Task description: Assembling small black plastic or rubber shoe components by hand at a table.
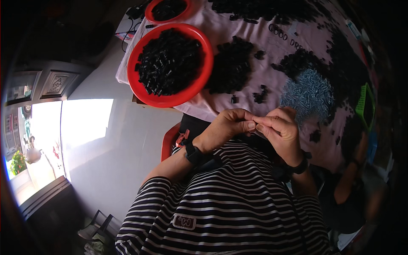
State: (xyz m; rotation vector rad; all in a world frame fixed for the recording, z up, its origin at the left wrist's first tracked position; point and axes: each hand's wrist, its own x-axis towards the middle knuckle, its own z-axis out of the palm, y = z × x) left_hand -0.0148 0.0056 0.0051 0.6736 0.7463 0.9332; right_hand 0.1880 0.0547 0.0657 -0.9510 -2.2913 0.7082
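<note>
Red basin [168,101] and blue-grey heap [308,95] flank small black pieces [233,63] — left hand [224,128] and right hand [282,131] meet at the fingertips — whether gripping anything, I cannot tell.

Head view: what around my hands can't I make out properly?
All in the head view:
Anything pinched between the left hand and right hand: covered by their own fingers.
Smaller red basin: far side cut off by the upper edge.
Black pieces in the larger red basin: lower ones hidden under upper ones.
Blue-grey pieces: too small for exact shape.
Co-worker's forearm: shadow and blur hide what its hand touches.
</note>
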